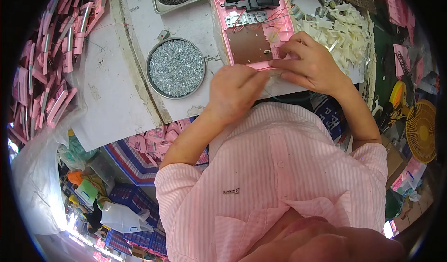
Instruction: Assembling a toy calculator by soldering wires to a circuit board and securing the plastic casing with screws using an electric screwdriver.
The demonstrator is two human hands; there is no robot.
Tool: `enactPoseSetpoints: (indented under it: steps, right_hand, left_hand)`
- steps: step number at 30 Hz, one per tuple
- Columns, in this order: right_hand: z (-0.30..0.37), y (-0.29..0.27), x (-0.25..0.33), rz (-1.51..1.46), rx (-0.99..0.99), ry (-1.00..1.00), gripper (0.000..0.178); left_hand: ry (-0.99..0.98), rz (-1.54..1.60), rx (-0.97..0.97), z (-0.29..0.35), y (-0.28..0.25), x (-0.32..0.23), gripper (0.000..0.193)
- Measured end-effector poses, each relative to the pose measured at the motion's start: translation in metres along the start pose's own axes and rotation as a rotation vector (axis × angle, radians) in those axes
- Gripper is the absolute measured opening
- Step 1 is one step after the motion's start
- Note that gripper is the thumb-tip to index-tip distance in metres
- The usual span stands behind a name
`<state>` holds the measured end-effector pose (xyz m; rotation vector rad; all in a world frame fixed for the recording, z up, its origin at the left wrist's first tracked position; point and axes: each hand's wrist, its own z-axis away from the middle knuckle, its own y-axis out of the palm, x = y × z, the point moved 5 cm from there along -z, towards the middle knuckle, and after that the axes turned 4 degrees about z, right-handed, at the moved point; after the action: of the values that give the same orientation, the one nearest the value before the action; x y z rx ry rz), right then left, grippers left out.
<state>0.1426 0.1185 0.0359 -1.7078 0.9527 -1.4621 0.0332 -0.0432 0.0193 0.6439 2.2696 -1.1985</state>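
Both hands hold a narrow grip on the near edge of an opened pink device shell lying on the white worktop. Right hand, wrist bent, pinches its lower right corner; left hand, knuckles up, pinches the edge beside it. Heaped white plastic parts lie to the right, pink casings far left, a round tin of small silver screws just left of the hands.

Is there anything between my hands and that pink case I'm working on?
No. Your right hand already rests on the pink case, fingers at its lower right corner, and your left hand touches its near edge. Nothing sits between.
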Motion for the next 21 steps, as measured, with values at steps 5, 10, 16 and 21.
enactPoseSetpoints:
  steps: [5, 10, 16, 21]
  right_hand:
    - [-0.006, -0.004, 0.013, 0.12, -0.093, 0.013, 0.032]
    - [-0.02, 0.025, 0.051, 0.192, -0.287, 0.062, 0.024]
    - [-0.032, 0.044, 0.054, 0.166, -0.282, 0.121, 0.021]
    - [-0.032, 0.054, 0.054, 0.204, -0.329, 0.147, 0.022]
  left_hand:
    - [-0.322, -0.015, -0.154, 0.013, -0.026, 0.025, 0.014]
    - [-0.416, -0.064, -0.04, 0.029, -0.017, 0.016, 0.011]
    - [-0.505, -0.09, 0.26, 0.057, -0.001, -0.001, 0.009]
    - [-0.316, 0.061, 0.55, 0.047, -0.016, -0.009, 0.013]
